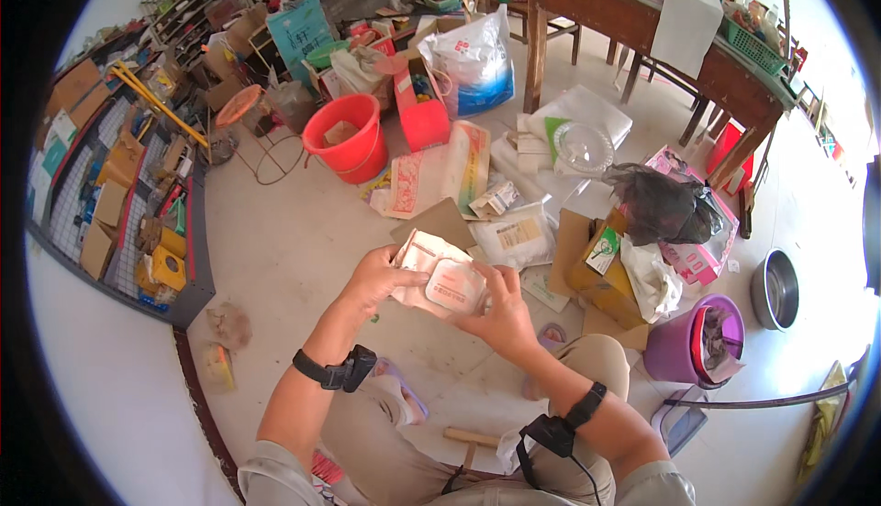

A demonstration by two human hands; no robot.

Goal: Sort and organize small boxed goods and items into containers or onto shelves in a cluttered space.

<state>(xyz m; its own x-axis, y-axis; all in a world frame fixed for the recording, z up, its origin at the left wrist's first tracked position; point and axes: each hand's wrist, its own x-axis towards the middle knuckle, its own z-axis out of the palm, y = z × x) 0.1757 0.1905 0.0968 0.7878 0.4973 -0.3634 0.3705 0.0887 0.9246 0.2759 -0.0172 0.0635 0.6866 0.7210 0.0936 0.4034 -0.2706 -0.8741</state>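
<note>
A soft pack of wet wipes, white and pale pink with a rounded rectangular lid on top, is held up over my knees. My left hand grips its left end, the thumb lying across the top. Around the right end close the fingers and thumb of my right hand. The lid faces up and looks closed. Just beyond the pack, a piece of brown cardboard and a clear plastic-wrapped white package lie on the floor.
A red bucket stands ahead to the left, near a red box. To the right are an open yellow-brown carton, a purple bucket and a metal basin. A low shelf edges the left, a wooden table the far right.
</note>
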